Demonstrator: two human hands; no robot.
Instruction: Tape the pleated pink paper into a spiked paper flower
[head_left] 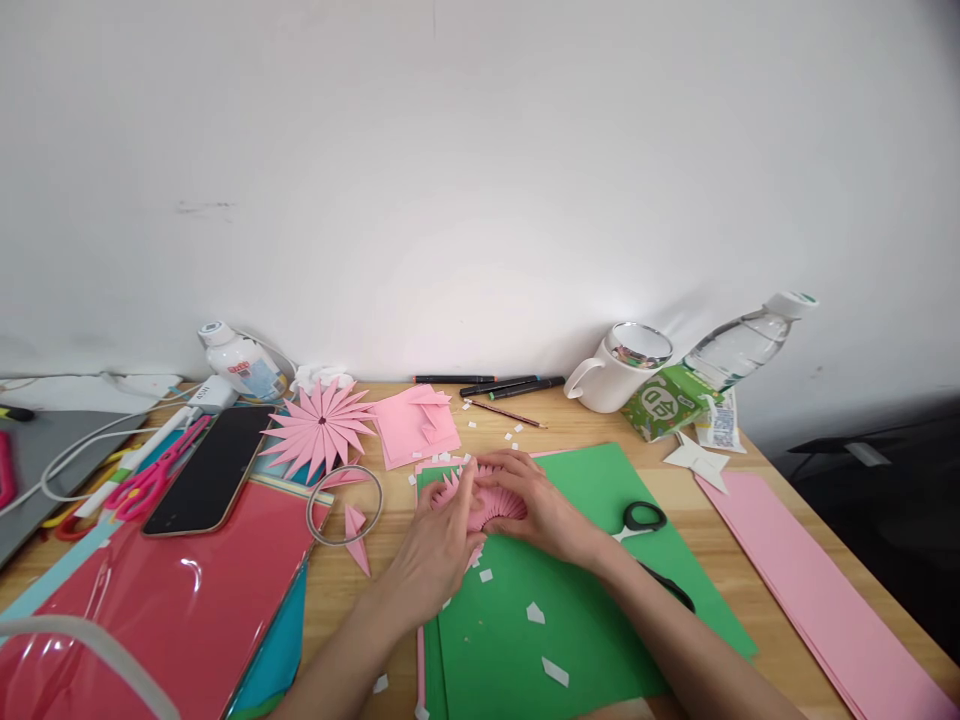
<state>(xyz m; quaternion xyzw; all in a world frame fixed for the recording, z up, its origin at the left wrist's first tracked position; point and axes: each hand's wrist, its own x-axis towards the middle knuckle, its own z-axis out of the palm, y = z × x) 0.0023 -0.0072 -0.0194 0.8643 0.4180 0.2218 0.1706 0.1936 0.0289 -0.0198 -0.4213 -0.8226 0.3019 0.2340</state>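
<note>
My left hand [442, 545] and my right hand [544, 505] both grip a pink pleated paper [501, 507], whose narrow folds fan out in a curve. Fingers of both hands are bent round it, and they hide part of its far and left edges. Under it lie green paper sheets [600, 620], dotted with small white paper scraps [535, 612]. To the right, black-handled scissors [645, 518] rest on the green paper, partly hidden behind my right forearm. A finished-looking pink paper star [322, 422] with many points stands to the left.
A tape roll [309, 510] and phone [210, 470] lie left, near pink scissors [154, 480] and red sheets [172, 590]. Behind are pens [510, 386], a pencil [510, 414] and pink squares [397, 425]. Right are a mug [611, 375], water bottle [742, 345] and pink strips [810, 590].
</note>
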